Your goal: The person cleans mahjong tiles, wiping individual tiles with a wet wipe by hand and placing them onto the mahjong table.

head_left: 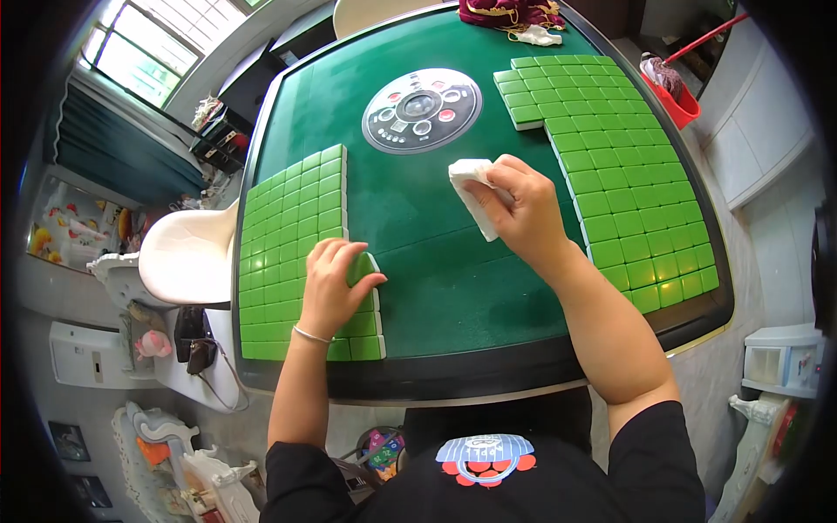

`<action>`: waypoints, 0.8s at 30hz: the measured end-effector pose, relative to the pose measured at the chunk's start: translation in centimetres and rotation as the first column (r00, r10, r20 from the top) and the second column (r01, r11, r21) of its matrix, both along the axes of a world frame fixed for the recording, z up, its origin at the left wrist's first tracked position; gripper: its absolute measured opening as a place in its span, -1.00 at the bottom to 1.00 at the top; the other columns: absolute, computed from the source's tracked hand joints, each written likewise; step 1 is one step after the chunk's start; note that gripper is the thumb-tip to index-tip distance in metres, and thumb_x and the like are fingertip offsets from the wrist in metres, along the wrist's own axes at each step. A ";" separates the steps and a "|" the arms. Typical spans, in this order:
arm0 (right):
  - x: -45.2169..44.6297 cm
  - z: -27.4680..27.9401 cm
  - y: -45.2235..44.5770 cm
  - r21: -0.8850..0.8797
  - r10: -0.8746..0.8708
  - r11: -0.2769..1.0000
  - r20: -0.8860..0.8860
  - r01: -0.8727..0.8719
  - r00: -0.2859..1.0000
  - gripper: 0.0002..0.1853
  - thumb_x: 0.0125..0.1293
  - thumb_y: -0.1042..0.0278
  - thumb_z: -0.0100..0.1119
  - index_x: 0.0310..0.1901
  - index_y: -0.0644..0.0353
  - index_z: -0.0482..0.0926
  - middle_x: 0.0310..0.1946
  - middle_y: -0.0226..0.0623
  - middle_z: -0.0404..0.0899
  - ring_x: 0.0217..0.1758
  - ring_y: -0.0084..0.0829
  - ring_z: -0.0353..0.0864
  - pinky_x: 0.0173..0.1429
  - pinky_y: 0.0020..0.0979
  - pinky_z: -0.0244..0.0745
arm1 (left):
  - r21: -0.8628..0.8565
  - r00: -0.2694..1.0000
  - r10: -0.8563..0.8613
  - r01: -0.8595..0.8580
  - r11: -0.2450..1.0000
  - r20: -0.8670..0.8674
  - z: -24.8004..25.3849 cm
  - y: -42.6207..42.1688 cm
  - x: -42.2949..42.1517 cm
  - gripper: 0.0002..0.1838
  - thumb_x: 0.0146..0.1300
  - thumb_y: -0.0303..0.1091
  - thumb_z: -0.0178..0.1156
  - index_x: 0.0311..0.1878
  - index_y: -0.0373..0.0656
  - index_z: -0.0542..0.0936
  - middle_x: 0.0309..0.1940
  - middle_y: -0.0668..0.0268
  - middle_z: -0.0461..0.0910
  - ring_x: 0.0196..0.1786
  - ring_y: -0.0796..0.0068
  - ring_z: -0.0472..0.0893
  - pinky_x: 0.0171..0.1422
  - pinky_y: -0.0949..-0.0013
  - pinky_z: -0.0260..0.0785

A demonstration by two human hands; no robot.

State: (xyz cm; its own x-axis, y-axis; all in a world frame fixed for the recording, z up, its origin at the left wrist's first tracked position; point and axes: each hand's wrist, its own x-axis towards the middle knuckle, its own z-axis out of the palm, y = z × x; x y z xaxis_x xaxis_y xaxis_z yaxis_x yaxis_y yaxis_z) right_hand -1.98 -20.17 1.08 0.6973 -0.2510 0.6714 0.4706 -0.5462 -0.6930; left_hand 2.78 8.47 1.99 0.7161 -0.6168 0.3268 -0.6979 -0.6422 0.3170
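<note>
My left hand (329, 283) rests at the inner edge of the left block of green-backed mahjong tiles (296, 209). Its thumb and bent fingers close around a mahjong tile (360, 267) there; whether that tile is lifted is hard to see. A thin bracelet circles the wrist. Over the middle of the table, my right hand (526, 209) pinches a folded white cloth (472, 196) between thumb and fingers. To the right of this hand lies a larger block of mahjong tiles (623, 183), green backs up, with a stepped inner edge.
The green mahjong table (436, 305) has a dark rim and a round centre console (421, 106). A dark red pouch (506, 12) and a white item (535, 36) lie at the far edge. A white chair (187, 257) stands left; a red bucket (678, 106) with a mop is at the right.
</note>
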 end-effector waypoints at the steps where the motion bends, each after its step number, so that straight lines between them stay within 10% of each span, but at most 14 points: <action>1: 0.0 0.0 0.0 -0.009 0.000 1.000 0.008 0.000 1.000 -0.84 0.26 0.30 0.33 -0.36 0.21 0.64 -0.52 -0.25 0.48 -0.50 -0.21 0.46 -0.41 -0.26 0.36 | 0.095 1.000 0.026 -0.027 0.995 0.011 0.3 0.0 -0.2 -0.68 0.07 -0.38 0.44 -0.09 -0.17 0.63 -0.13 0.22 0.65 0.11 0.19 0.56 0.31 0.16 0.29; 9: -0.4 0.7 0.2 -0.077 -0.007 0.997 0.077 0.013 0.997 -0.93 0.21 0.35 0.35 -0.31 0.11 0.68 -0.49 -0.32 0.53 -0.46 -0.22 0.51 -0.33 -0.26 0.39 | 0.183 0.957 -0.056 0.112 0.977 -0.285 2.2 1.5 -0.1 -0.83 0.26 -0.29 0.30 -0.17 -0.14 0.70 0.01 0.20 0.65 0.19 0.18 0.54 0.35 0.15 0.25; 12: -0.5 0.9 0.1 -0.087 -0.018 0.996 0.154 0.032 0.988 -0.87 0.17 0.38 0.36 -0.22 0.03 0.69 -0.46 -0.40 0.56 -0.45 -0.30 0.52 -0.31 -0.30 0.38 | 0.374 0.990 -0.142 0.122 0.919 0.027 2.8 -1.5 0.8 -0.80 0.25 -0.28 0.30 -0.12 -0.14 0.69 0.07 0.17 0.62 0.25 0.12 0.50 0.40 0.11 0.23; 18: -0.7 0.9 -0.5 -0.146 -0.008 0.988 0.278 0.051 0.961 -0.84 0.12 0.41 0.36 -0.24 0.00 0.65 -0.46 -0.42 0.53 -0.42 -0.33 0.53 -0.28 -0.33 0.37 | -0.110 0.898 -0.409 0.428 0.897 0.165 0.7 -16.7 6.3 -0.66 0.17 -0.42 0.23 0.05 -0.16 0.58 0.06 0.11 0.57 0.14 0.07 0.53 0.22 0.16 0.40; 24: -0.3 0.6 -1.6 -0.127 -0.020 0.990 0.298 0.060 0.954 -0.86 0.13 0.42 0.34 -0.25 0.05 0.64 -0.40 -0.34 0.54 -0.36 -0.22 0.56 -0.23 -0.26 0.45 | -0.109 0.973 -0.206 0.217 0.970 0.102 -4.2 -27.6 10.7 -0.36 0.04 -0.28 0.46 0.18 -0.31 0.48 0.10 0.02 0.48 0.19 0.00 0.46 0.26 0.12 0.36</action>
State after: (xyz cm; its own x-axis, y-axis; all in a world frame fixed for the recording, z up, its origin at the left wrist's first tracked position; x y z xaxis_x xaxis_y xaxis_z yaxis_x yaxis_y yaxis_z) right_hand -2.26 -21.78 1.69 0.4537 -0.1691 0.8750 0.6194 -0.6461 -0.4460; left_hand 13.46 -19.15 -2.19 0.5380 -0.7043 0.4632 -0.8428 -0.4383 0.3123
